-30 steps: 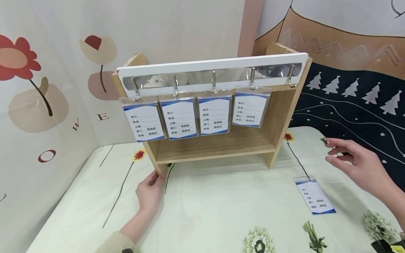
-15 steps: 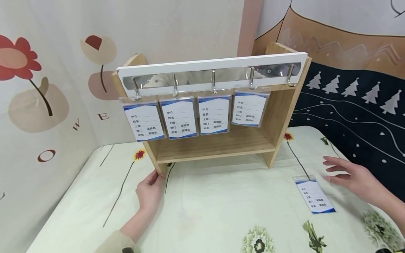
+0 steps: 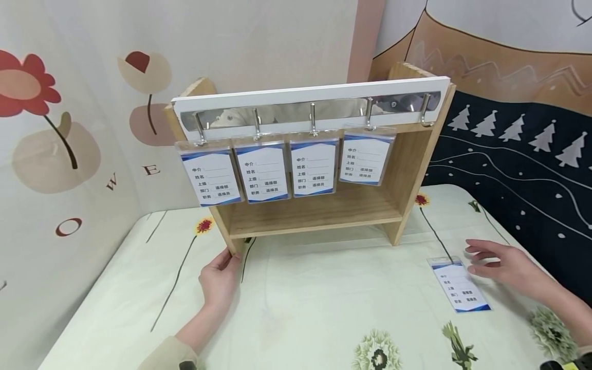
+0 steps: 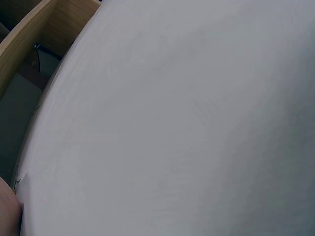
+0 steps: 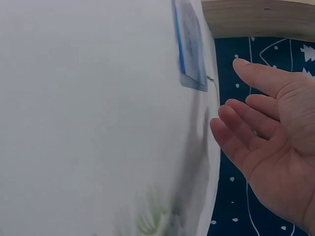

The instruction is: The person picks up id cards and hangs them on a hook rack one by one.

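Note:
A small wooden shelf (image 3: 314, 213) stands on the table, with a white hook rail (image 3: 296, 97) across its top front. Clear-sleeved badges hang from the hooks: one at far left (image 3: 213, 177), two in the middle (image 3: 262, 172) and one further right (image 3: 366, 159). The rightmost hook (image 3: 425, 110) carries nothing. My left hand (image 3: 217, 285) holds the foot of the shelf's left side panel between thumb and fingers. A loose badge (image 3: 462, 290) lies flat on the right of the table. My right hand (image 3: 506, 264) hovers beside its upper end, fingers loosely bent and holding nothing.
A pale tablecloth (image 3: 296, 308) printed with flowers covers the table. A light curtain (image 3: 277, 41) hangs behind the shelf, and a dark tree-patterned cloth (image 3: 509, 169) borders the right edge.
My right hand has come down and left from the table's right edge toward the loose badge. My left hand, the shelf and the hanging badges stay in place.

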Demonstrator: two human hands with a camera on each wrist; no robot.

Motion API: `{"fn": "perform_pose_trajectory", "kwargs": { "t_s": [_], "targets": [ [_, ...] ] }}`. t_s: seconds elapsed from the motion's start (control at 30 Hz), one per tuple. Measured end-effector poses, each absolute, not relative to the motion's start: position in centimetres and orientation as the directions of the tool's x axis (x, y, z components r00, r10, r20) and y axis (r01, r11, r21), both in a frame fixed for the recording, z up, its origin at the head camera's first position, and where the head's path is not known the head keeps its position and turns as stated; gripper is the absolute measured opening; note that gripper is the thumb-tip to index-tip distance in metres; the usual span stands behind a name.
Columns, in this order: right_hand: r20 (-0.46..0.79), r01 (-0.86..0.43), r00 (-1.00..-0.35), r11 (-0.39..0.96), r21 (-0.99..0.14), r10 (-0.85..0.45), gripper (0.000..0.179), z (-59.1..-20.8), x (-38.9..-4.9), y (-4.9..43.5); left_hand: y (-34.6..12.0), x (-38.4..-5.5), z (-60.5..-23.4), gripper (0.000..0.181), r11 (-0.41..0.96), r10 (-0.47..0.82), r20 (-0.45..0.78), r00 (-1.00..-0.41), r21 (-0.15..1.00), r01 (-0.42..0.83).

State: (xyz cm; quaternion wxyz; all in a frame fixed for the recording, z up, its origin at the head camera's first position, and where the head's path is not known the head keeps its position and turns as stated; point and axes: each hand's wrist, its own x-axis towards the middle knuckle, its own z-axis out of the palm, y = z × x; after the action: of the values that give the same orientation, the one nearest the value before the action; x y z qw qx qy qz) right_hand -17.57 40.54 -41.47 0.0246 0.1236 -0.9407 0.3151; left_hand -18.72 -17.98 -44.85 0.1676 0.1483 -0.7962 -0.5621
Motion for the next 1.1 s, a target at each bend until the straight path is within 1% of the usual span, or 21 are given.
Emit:
{"fn": "perform_pose_trajectory", "kwargs": {
  "t_s": [0.07, 0.23, 0.47, 0.63, 0.9, 1.1],
  "targets": [
    [0.1, -0.233, -0.971, 0.766, -0.6, -0.217, 0.062, -41.6, -17.6, 40.4, -18.0, -18.7, -44.8, 0.04, 0.322, -0.423, 0.096, -0.901, 0.945, -0.05],
    [0.043, -0.183, -0.98, 0.8, -0.571, -0.194, 0.064, -41.7, -17.9, 39.8, -18.1, -18.7, -44.9, 0.04, 0.318, -0.421, 0.095, -0.902, 0.947, -0.048],
    [0.039, -0.196, -0.978, 0.829, -0.523, -0.207, 0.067, -42.1, -18.3, 39.2, -18.1, -18.7, -45.0, 0.039, 0.335, -0.42, 0.124, -0.899, 0.942, -0.026],
    [0.031, -0.195, -0.978, 0.845, -0.498, -0.208, 0.067, -42.1, -18.7, 38.9, -18.0, -18.7, -45.0, 0.039, 0.33, -0.419, 0.124, -0.899, 0.944, -0.024],
    [-0.035, -0.146, -0.981, 0.851, -0.504, -0.189, 0.055, -41.6, -19.1, 38.5, -17.8, -18.8, -45.0, 0.039, 0.325, -0.416, 0.116, -0.902, 0.945, -0.028],
    [-0.058, -0.133, -0.981, 0.86, -0.493, -0.185, 0.053, -41.1, -19.6, 37.7, -18.0, -18.8, -45.0, 0.039, 0.34, -0.421, 0.111, -0.9, 0.94, -0.043]
  ]
}}
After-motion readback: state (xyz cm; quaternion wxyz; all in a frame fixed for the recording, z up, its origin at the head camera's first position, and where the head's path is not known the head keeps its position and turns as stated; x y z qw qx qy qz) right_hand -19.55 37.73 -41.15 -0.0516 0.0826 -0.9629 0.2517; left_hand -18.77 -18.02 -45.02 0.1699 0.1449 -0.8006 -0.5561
